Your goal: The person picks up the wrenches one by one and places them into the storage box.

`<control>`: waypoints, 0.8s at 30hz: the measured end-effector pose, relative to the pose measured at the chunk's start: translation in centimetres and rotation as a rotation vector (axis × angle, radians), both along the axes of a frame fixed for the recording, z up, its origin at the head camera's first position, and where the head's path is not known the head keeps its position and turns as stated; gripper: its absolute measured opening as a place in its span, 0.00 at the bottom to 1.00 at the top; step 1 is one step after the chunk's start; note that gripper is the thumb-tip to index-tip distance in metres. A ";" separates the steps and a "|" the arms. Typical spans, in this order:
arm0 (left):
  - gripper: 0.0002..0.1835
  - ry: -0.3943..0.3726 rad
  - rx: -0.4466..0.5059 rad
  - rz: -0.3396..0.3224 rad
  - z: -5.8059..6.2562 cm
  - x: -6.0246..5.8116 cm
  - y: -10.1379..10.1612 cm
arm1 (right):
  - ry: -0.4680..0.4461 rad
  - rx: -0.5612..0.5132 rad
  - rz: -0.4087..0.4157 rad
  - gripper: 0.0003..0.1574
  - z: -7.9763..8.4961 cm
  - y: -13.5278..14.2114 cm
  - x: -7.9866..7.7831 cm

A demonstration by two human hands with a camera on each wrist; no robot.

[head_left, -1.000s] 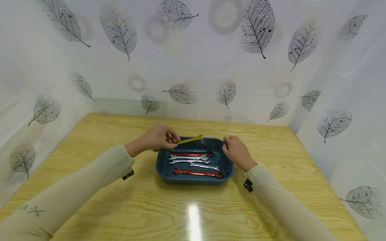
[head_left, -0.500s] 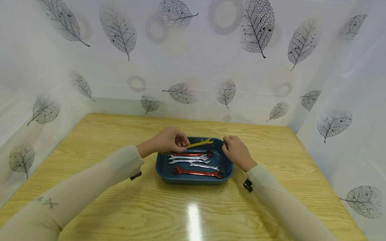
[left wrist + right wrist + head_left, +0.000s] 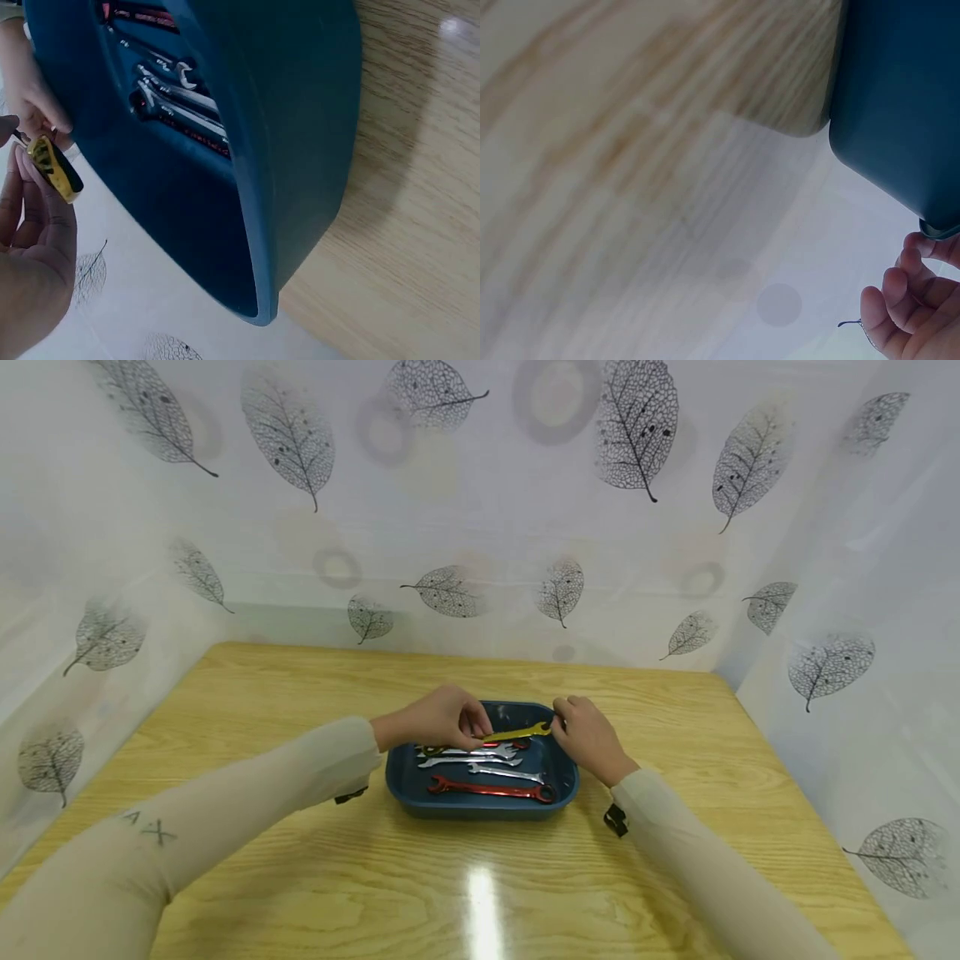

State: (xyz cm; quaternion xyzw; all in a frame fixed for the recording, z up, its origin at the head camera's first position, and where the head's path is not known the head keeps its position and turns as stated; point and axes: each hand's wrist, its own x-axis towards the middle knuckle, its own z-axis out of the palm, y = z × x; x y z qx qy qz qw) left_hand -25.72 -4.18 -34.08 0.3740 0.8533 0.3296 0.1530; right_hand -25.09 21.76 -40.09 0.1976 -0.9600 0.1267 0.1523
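A yellow combination wrench (image 3: 517, 733) is pinched between the thumb and fingers of my left hand (image 3: 441, 720), above the back part of a dark blue plastic basin (image 3: 480, 814). Its open jaw end points right, close to my right hand; its ring end (image 3: 54, 169) faces the left wrist camera. My right hand (image 3: 588, 737) grips the basin's back right corner, the fingers (image 3: 898, 292) curled at the outside of the rim. Inside the basin lie a red wrench (image 3: 491, 789) at the front, several silver wrenches (image 3: 506, 772) and another red wrench, mostly covered in the head view.
The basin stands on a wood-grain table (image 3: 360, 877). A pale curtain (image 3: 480, 510) with leaf prints encloses the table at the back and both sides. Black straps (image 3: 617, 820) show at the wrists.
My left hand has moved right and slightly toward me, carrying the yellow wrench from the basin's back left rim across its inside. My right hand has stayed at the corner.
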 end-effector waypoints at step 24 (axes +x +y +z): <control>0.03 0.033 -0.200 -0.058 -0.9 -1.2 2.5 | 0.001 0.021 -0.025 0.11 0.0 -0.2 -0.1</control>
